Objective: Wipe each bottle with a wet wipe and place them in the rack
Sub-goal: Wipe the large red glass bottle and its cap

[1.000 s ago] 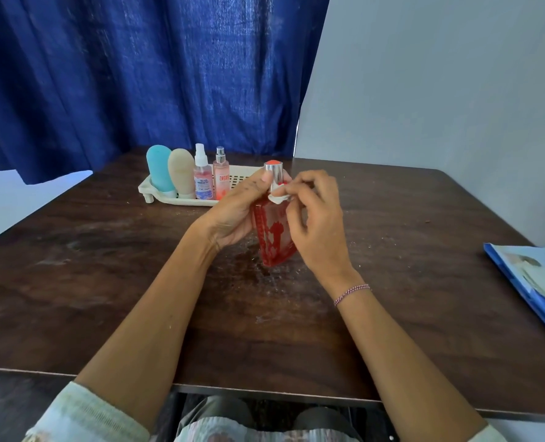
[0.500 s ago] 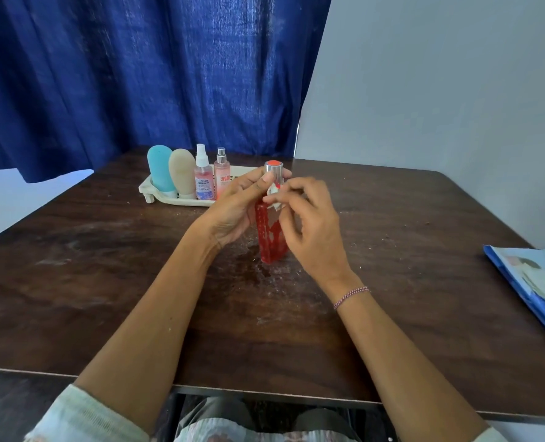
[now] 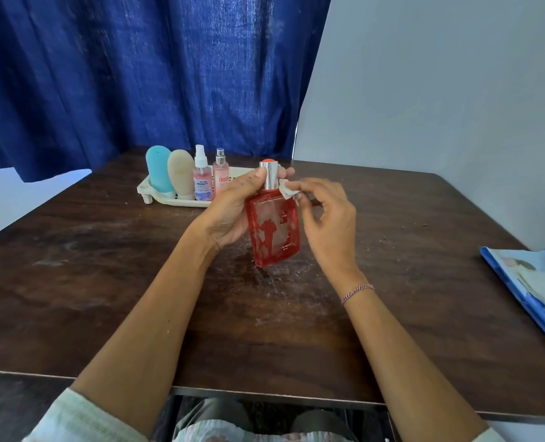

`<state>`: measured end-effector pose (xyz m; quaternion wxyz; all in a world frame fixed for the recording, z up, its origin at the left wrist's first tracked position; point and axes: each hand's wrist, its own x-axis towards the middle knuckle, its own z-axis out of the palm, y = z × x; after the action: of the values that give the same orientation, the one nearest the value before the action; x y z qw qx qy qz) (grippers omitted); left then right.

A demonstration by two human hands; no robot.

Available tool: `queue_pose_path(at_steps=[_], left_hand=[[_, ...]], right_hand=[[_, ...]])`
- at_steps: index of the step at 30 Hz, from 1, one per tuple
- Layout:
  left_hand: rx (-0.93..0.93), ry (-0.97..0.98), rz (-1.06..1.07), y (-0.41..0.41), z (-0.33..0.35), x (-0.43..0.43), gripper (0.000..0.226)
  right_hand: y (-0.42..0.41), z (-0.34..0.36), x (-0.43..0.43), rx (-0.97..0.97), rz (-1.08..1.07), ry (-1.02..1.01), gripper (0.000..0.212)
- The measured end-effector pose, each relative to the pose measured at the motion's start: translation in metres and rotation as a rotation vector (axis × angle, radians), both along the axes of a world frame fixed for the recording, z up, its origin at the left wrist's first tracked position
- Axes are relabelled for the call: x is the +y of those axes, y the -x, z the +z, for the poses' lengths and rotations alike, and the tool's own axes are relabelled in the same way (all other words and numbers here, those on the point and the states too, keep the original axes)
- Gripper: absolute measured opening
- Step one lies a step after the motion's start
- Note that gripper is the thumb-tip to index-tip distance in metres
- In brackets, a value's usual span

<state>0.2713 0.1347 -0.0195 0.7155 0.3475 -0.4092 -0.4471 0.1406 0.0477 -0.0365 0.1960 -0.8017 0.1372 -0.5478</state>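
**Red bottle (image 3: 272,231) held, wet wipe (image 3: 285,191) at its shoulder**

Left hand (image 3: 229,215): grip curled round the bottle's neck and side, bottle upright over mid tabletop (image 3: 105,282); base contact unclear. Right hand (image 3: 325,224): grip pinching the wipe against the bottle. Rack (image 3: 169,199) behind, four bottles (image 3: 201,177) standing in it.

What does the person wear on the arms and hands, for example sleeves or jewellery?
Both forearms are bare. The left hand shows no ring or watch. The right hand has a thin pink and white beaded bracelet at its wrist. Pale fabric sleeves appear only at the bottom edge: the left sleeve and a sliver of the right sleeve.
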Motion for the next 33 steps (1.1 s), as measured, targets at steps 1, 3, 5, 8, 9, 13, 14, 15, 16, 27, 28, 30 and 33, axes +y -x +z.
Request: queue_pose_path(at_steps=[1, 3, 5, 8, 9, 13, 14, 15, 16, 27, 28, 30, 33], left_hand=[[0.003, 0.009, 0.002, -0.001, -0.001, 0.000, 0.032], [0.023, 0.037, 0.006, -0.004, 0.000, 0.000, 0.033], [0.072, 0.073, 0.044, -0.006, 0.002, 0.003, 0.034], [0.172, 0.122, 0.105, -0.011, 0.002, 0.005, 0.034], [0.198, 0.139, 0.118, -0.014, 0.002, 0.005, 0.034], [0.425, 0.203, 0.187, -0.018, 0.002, 0.006, 0.033], [0.518, 0.223, 0.198, -0.019, 0.001, 0.006, 0.034], [0.612, 0.240, 0.205, -0.020, 0.000, 0.007, 0.035], [0.694, 0.254, 0.212, -0.021, 0.000, 0.007, 0.037], [0.662, -0.126, 0.388, -0.005, -0.004, -0.003, 0.070], [0.638, -0.128, 0.378, -0.003, -0.005, -0.004, 0.077], [0.586, -0.116, 0.362, 0.002, -0.007, -0.008, 0.086], [0.544, -0.060, 0.331, 0.011, -0.006, -0.010, 0.088]], right_hand=[[-0.001, 0.000, -0.001, 0.003, 0.014, -0.051, 0.019], [-0.002, 0.000, 0.001, 0.018, 0.093, -0.173, 0.018], [-0.003, 0.000, 0.004, 0.040, 0.183, -0.294, 0.017], [-0.005, -0.002, 0.005, 0.096, 0.282, -0.430, 0.014], [-0.006, -0.003, 0.005, 0.108, 0.308, -0.467, 0.015], [-0.005, 0.000, 0.007, 0.084, 0.478, -0.668, 0.022], [-0.004, 0.001, 0.009, 0.076, 0.518, -0.710, 0.027], [-0.005, 0.002, 0.011, 0.073, 0.532, -0.724, 0.033], [-0.005, 0.002, 0.013, 0.072, 0.528, -0.714, 0.039], [-0.013, -0.010, 0.013, -0.053, 0.375, -0.624, 0.041], [-0.014, -0.011, 0.012, -0.069, 0.358, -0.615, 0.040], [-0.015, -0.013, 0.010, -0.093, 0.295, -0.580, 0.038], [-0.014, -0.015, 0.007, -0.065, 0.203, -0.499, 0.036]])
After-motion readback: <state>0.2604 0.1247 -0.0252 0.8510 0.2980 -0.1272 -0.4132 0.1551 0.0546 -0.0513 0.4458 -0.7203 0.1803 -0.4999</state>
